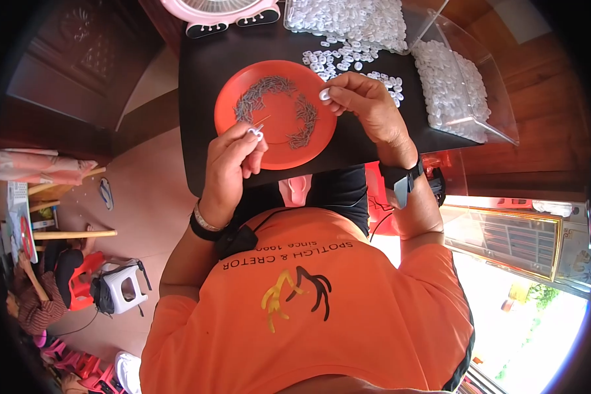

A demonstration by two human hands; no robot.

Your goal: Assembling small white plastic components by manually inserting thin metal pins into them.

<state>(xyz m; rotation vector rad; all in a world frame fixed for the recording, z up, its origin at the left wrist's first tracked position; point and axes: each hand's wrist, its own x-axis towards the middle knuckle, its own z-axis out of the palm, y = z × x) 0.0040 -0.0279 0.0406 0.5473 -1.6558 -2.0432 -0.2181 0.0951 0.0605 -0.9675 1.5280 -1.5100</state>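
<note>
Pinched white piece point(255, 134) in half-curled left hand point(233, 157) over near-left of red plate point(285, 156); held white oval piece point(325, 94) in tightly pinched right hand point(361, 102), far right. Likely risked dropping either among grey bits point(269, 85) through fingertip slip.

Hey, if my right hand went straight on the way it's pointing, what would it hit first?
Most likely the round red plastic-looking plate, whose right side appears just behind the fingertips, then perhaps the thin grey metal-looking pieces on it. Depth is unclear; your right hand might pass above both.
</note>
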